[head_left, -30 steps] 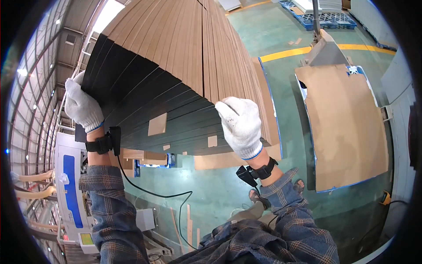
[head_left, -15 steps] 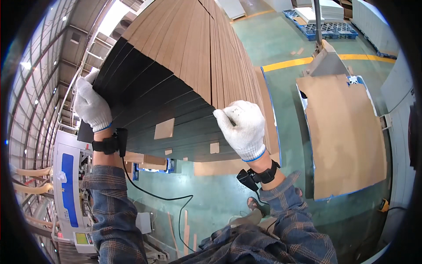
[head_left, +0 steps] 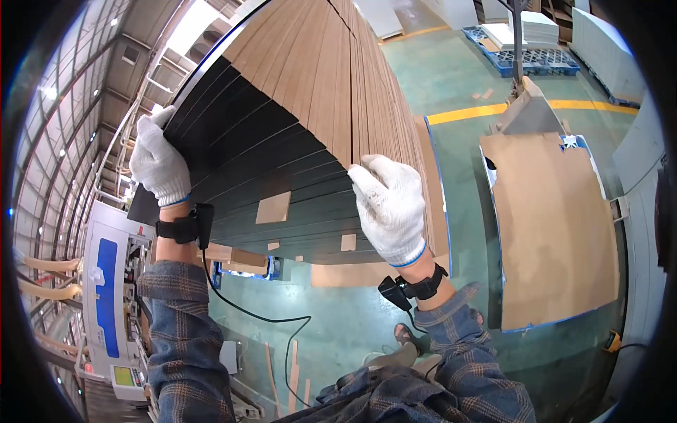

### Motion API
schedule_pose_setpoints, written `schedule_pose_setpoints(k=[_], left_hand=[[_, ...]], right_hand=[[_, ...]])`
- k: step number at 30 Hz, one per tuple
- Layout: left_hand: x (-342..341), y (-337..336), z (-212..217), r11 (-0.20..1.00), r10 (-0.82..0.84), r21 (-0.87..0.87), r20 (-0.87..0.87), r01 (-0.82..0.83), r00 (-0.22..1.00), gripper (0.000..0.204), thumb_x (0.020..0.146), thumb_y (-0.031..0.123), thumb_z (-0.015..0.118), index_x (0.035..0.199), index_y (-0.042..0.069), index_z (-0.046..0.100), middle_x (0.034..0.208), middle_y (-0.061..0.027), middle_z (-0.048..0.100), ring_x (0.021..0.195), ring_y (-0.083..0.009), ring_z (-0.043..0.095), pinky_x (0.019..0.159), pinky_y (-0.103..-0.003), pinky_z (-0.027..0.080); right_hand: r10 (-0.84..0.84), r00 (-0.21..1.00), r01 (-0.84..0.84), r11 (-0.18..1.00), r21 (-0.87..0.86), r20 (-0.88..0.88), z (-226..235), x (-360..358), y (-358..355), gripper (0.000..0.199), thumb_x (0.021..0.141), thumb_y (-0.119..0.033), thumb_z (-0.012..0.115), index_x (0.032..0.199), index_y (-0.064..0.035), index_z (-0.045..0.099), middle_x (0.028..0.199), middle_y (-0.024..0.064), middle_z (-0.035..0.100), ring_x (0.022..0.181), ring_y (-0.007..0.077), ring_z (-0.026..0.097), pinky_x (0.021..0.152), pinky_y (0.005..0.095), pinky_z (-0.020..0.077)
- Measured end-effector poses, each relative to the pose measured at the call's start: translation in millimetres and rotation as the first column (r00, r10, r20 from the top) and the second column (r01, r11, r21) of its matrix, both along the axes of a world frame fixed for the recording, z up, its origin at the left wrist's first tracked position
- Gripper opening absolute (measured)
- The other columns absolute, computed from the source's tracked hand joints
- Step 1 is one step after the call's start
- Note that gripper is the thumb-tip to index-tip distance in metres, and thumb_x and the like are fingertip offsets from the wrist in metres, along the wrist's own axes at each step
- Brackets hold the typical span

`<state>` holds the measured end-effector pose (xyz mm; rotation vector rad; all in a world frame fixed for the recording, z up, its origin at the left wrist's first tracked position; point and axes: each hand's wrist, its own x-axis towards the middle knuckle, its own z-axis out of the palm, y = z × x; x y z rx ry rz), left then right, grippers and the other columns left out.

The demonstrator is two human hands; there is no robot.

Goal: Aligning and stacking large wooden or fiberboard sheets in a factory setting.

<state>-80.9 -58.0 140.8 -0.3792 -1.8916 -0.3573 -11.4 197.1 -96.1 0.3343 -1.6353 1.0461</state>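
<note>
Black-faced boards (head_left: 240, 163) with brown edges stand stacked right before the person; an uneven pull could skew one or scrape its edge. The left hand (head_left: 161, 161) curls at their left edge, the right hand (head_left: 389, 208) bunches half-closed at the corner, both grips unclear, and cardboard (head_left: 553, 233) lies well off to the right.

Both grips (head_left: 161, 158) (head_left: 389, 208) at stacked boards (head_left: 282, 148)

no readable text, no legible labels or signs
</note>
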Motion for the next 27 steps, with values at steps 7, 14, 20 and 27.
schedule_pose_setpoints(k=[7, 14, 20, 27], left_hand=[[-5.0, -3.2, 0.1, 0.996, 0.017, -0.081, -0.078, -0.023, 0.997, 0.057, 0.116, 0.032, 0.039, 0.099, 0.002, 0.084, 0.096, -0.0141, 0.082, 0.088, -0.0285, 0.077, 0.089, -0.037, 0.056], [-4.2, -6.2, -0.6, 0.997, -0.053, -0.060, -0.100, 0.047, 0.994, 0.051, 0.115, 0.028, 0.045, 0.097, 0.001, 0.084, 0.092, -0.0123, 0.082, 0.087, -0.0256, 0.077, 0.089, -0.036, 0.057], [-2.6, -1.4, -1.0, 0.998, -0.039, -0.054, -0.101, 0.034, 0.994, 0.050, 0.115, 0.028, 0.046, 0.097, 0.002, 0.084, 0.091, -0.0130, 0.082, 0.086, -0.0257, 0.077, 0.088, -0.037, 0.057], [-2.9, -2.8, 1.1, 0.998, -0.019, -0.055, -0.060, 0.015, 0.998, 0.054, 0.116, 0.032, 0.042, 0.101, 0.001, 0.084, 0.095, -0.0126, 0.082, 0.089, -0.0239, 0.076, 0.091, -0.035, 0.055]], right_hand=[[0.107, 0.994, -0.105, 0.987, -0.118, 0.007, 10.1, 5.6, -4.9, 0.033, 0.078, 0.000, 0.082, 0.110, -0.0063, 0.075, 0.104, 0.0119, 0.073, 0.091, 0.0321, 0.071, 0.083, 0.0416, 0.0544], [0.139, 0.990, -0.127, 0.970, -0.208, 0.040, 23.7, 1.5, -6.6, 0.015, 0.080, -0.003, 0.087, 0.090, -0.0048, 0.076, 0.087, 0.0106, 0.073, 0.081, 0.0320, 0.069, 0.077, 0.0404, 0.0539], [0.116, 0.987, -0.086, 0.966, -0.243, 0.113, 32.0, 0.3, -8.4, 0.013, 0.083, -0.008, 0.086, 0.080, -0.0060, 0.074, 0.078, 0.0092, 0.069, 0.075, 0.0307, 0.068, 0.072, 0.0396, 0.0520], [0.158, 0.967, -0.110, 0.967, -0.229, 0.201, 39.5, 0.8, -4.7, 0.012, 0.083, -0.008, 0.086, 0.085, -0.0055, 0.074, 0.080, 0.0099, 0.070, 0.078, 0.0324, 0.069, 0.071, 0.0405, 0.0530]])
